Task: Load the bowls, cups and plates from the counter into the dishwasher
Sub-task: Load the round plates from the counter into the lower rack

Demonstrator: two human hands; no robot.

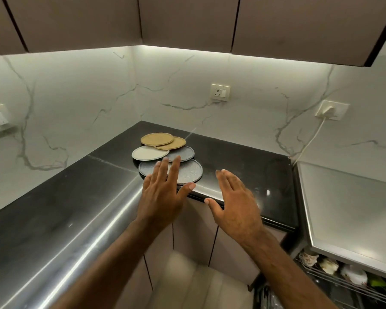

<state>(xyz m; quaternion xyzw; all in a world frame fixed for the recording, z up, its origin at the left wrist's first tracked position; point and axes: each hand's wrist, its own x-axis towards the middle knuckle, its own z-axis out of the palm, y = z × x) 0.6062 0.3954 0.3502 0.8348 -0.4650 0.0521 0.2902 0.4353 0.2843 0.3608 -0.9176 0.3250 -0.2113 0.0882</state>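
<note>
Both hands reach out empty and spread, the left hand (163,192) over the nearest grey plate (187,172) at the counter (243,157) edge, the right hand (234,201) beside it, where a careless grab could slide the overlapping plates (163,148) behind it off.

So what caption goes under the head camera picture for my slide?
Two empty hands, left and right, reach toward plates on the black counter.
</note>
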